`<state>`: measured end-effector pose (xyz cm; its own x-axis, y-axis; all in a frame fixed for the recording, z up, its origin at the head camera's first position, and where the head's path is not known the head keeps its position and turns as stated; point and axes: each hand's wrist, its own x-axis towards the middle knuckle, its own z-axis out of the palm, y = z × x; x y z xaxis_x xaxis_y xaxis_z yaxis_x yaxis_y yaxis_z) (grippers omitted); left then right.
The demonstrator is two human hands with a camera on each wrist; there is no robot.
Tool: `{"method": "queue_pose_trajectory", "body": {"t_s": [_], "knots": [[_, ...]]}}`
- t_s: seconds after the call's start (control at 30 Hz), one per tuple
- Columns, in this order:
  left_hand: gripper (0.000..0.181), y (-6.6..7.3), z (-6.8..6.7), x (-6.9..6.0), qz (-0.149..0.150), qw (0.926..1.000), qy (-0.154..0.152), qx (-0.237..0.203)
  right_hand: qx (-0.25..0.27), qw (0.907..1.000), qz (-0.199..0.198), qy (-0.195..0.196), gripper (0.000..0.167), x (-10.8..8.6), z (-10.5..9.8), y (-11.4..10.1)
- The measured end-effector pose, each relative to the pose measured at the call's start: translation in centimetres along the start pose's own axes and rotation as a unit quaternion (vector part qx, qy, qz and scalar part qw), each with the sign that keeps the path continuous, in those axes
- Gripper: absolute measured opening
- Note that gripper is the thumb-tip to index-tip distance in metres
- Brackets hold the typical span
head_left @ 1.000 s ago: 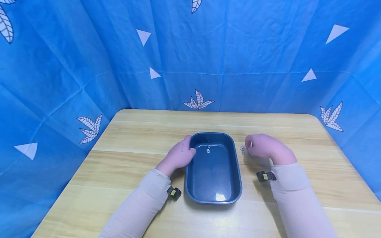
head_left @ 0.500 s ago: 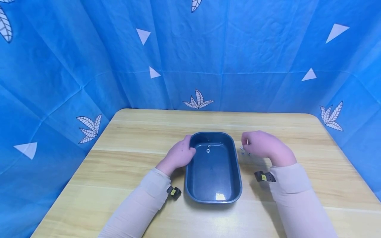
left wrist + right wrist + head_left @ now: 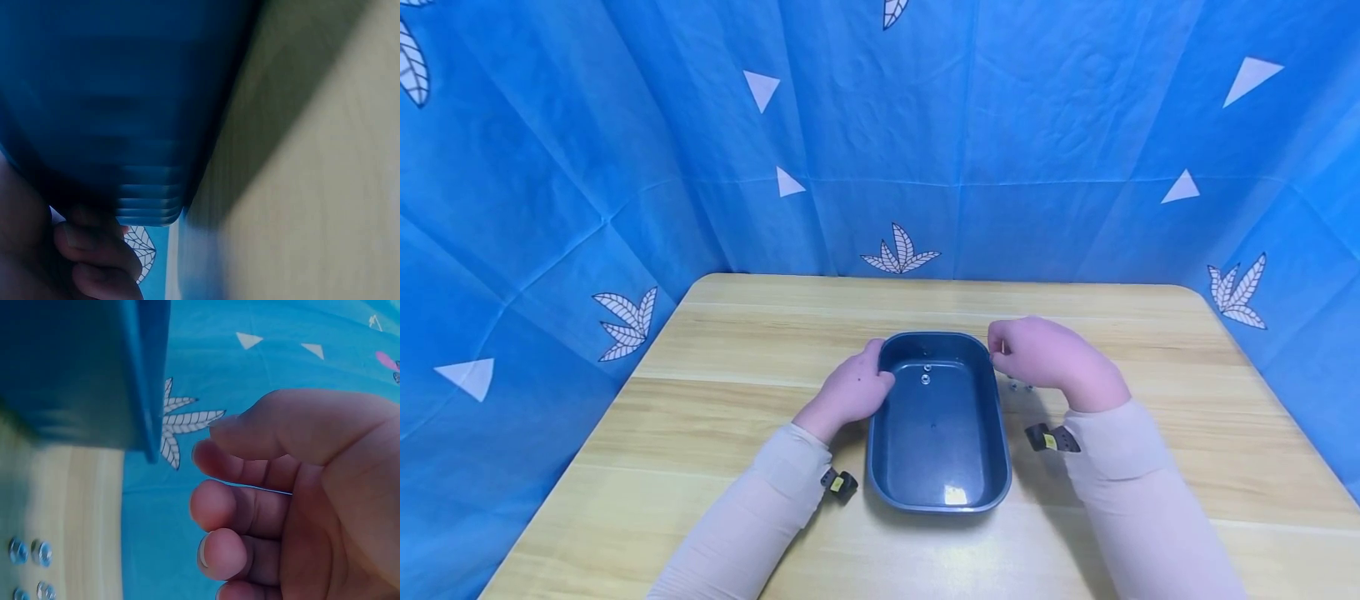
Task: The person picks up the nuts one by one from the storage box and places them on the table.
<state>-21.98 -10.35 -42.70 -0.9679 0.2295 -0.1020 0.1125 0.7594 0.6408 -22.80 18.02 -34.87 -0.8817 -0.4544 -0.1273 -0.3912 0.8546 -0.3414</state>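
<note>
My left hand grips the left rim of a dark blue rectangular tub. In the left wrist view, curled fingers lie against the tub's outer side. Two small shiny metal nuts lie on the tub floor near its far end. My right hand is above the tub's far right rim, thumb and index fingertips pinched together. A nut appears to be pinched there, but the fingertips hide it. Several more nuts lie on the table beside the tub, below that hand.
The tub stands on a light wood table. A blue curtain with white leaves and triangles hangs behind the table and along both sides. Each wrist wears a black strap with a small camera.
My right hand has moved from the nuts on the table leftward and up to the tub's rim. One nut no longer shows on the table. The left hand and tub have stayed put.
</note>
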Motion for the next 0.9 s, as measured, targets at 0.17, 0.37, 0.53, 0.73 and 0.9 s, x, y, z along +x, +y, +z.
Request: {"method": "queue_pose_trajectory", "body": {"t_s": [0.17,0.37,0.53,0.73,0.9], "knots": [[0.06,0.1,0.0,0.1,0.002,1.0,-0.001,0.001,-0.012,0.9998,-0.008,0.011,0.01,0.6,-0.4,-1.1],[0.061,0.0,0.0,0.2,0.004,1.0,0.0,0.002,-0.019,0.9995,-0.017,0.016,0.008,1.4,-0.7,-2.8],[0.061,0.0,-0.1,0.2,0.002,1.0,-0.001,-0.004,-0.02,0.9996,-0.021,0.0,0.007,2.2,-0.5,-4.4],[0.061,-0.1,0.0,0.1,-0.001,1.0,-0.005,-0.008,-0.038,0.9986,-0.037,-0.011,0.006,3.2,0.3,-5.4],[0.059,-0.1,0.0,0.2,0.002,1.0,-0.004,-0.004,-0.052,0.9975,-0.042,-0.02,0.004,3.9,0.9,-5.8]]}}
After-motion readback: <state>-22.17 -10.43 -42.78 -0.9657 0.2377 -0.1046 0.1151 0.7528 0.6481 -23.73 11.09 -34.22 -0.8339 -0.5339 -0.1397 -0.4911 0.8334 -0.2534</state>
